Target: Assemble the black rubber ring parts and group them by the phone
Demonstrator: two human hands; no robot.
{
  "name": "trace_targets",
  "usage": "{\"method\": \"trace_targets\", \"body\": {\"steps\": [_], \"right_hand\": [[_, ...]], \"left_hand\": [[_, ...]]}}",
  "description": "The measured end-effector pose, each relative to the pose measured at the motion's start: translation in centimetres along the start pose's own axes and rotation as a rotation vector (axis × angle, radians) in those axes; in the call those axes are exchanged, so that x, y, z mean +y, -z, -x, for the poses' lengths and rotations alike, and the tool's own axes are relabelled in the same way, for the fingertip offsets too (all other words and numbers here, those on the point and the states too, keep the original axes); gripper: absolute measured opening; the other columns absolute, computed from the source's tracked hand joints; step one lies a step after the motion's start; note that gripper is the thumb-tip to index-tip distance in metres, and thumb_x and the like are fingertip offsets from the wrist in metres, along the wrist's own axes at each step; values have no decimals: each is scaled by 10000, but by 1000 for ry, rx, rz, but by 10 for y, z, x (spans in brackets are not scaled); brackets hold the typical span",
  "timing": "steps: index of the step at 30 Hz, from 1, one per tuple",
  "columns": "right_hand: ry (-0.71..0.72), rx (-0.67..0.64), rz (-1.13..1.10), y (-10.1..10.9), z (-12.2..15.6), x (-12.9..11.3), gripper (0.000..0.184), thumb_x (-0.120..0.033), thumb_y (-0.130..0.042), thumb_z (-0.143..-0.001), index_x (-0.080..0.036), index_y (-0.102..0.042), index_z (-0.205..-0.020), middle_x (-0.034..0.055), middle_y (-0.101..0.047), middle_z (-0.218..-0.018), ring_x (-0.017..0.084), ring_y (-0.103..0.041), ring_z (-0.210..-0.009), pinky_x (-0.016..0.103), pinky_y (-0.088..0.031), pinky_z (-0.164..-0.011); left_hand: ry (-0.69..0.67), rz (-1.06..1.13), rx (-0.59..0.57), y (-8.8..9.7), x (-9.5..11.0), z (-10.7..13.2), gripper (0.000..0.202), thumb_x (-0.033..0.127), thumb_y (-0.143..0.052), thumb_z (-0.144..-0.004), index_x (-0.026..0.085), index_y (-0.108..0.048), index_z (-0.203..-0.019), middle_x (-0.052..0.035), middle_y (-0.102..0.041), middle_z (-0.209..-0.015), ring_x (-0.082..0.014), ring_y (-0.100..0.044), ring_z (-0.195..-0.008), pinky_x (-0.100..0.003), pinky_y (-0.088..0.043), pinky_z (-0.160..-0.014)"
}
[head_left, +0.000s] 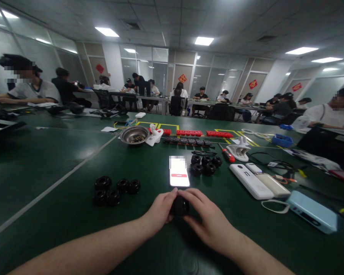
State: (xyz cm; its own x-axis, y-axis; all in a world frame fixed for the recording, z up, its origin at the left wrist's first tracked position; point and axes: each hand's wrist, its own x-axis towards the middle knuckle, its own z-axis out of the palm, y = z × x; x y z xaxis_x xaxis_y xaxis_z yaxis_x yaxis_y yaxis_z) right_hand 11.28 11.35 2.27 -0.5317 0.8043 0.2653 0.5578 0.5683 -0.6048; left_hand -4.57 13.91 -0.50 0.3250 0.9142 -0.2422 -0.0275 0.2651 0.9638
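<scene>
My left hand [161,209] and my right hand [210,217] meet over the table in front of me. Between them is a dark, rounded black part [181,206], partly covered by the fingers. My left fingers press on its left side, while my right thumb and fingers curve around its right side. Just beyond the fingertips lies a phone [179,173] with a lit white screen and a red bar. Several glossy black ring-shaped parts [112,196] sit to the left. More black ring-shaped parts [210,168] are grouped right of the phone.
Farther back on the green table [74,229] are a metal bowl [134,135] with small pieces, red strips [189,133], a black strip [188,142] and a screwdriver [228,155]. Power banks [250,181], a light-blue box [312,212] and cables lie right. People sit around.
</scene>
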Motion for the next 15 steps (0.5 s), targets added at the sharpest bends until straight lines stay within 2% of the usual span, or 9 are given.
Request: {"method": "trace_targets", "body": {"steps": [2,3,5,6,8,10,12,15], "right_hand": [[-115,48,0,-1,1,2,550,-240,-539,-742,-215,-311,-1242,83,-476,-1129,196,-514,-874,337,-417,-756],[-188,54,-14,-2,0,4,496,-290,-525,-759,-198,-341,-1211,75,-532,-1035,183,-536,-781,320,-432,-689],[-294,30,-47,-3,-1,7,279,-349,-441,-818,-176,-476,-1034,27,-587,-780,153,-536,-625,275,-422,-579],[-314,8,-54,-3,-2,8,228,-357,-410,-837,-173,-520,-914,7,-577,-683,145,-531,-588,259,-410,-550],[-312,-23,-43,-3,-4,9,241,-352,-410,-845,-172,-536,-747,-3,-562,-611,140,-529,-572,242,-395,-525],[-278,-39,-10,-1,-4,7,207,-338,-454,-830,-173,-548,-747,2,-575,-639,143,-533,-582,245,-402,-529],[-177,-22,22,1,-3,5,136,-291,-511,-802,-181,-555,-868,22,-599,-763,163,-552,-683,273,-433,-615],[14,39,42,1,0,2,330,-146,-538,-753,-210,-476,-1071,63,-531,-1060,196,-498,-957,332,-403,-828]], "left_hand": [[-6,-18,-2,0,1,0,448,600,-375,-696,159,-451,-684,87,-343,-437,-46,-262,-341,-179,-170,-351],[-21,-39,2,-1,1,0,445,596,-380,-694,157,-454,-686,82,-348,-457,-50,-280,-361,-180,-188,-358],[-66,-101,-3,-2,-1,3,438,584,-391,-699,153,-469,-683,69,-360,-504,-64,-325,-421,-181,-234,-385],[-93,-141,-16,-2,-3,4,432,572,-401,-708,149,-483,-683,59,-374,-532,-71,-348,-458,-181,-256,-403],[-141,-217,-52,-1,-5,6,429,555,-410,-724,141,-521,-705,34,-426,-594,-85,-387,-523,-181,-282,-432],[-164,-255,-78,0,-6,6,461,567,-402,-725,132,-552,-749,14,-471,-637,-89,-404,-537,-183,-289,-433],[-139,-236,-67,0,-5,3,508,599,-390,-707,122,-555,-764,17,-472,-601,-79,-392,-485,-183,-278,-408],[-28,-187,-29,0,-1,-1,515,624,-381,-681,130,-517,-731,70,-385,-449,-56,-317,-356,-179,-227,-345]]}}
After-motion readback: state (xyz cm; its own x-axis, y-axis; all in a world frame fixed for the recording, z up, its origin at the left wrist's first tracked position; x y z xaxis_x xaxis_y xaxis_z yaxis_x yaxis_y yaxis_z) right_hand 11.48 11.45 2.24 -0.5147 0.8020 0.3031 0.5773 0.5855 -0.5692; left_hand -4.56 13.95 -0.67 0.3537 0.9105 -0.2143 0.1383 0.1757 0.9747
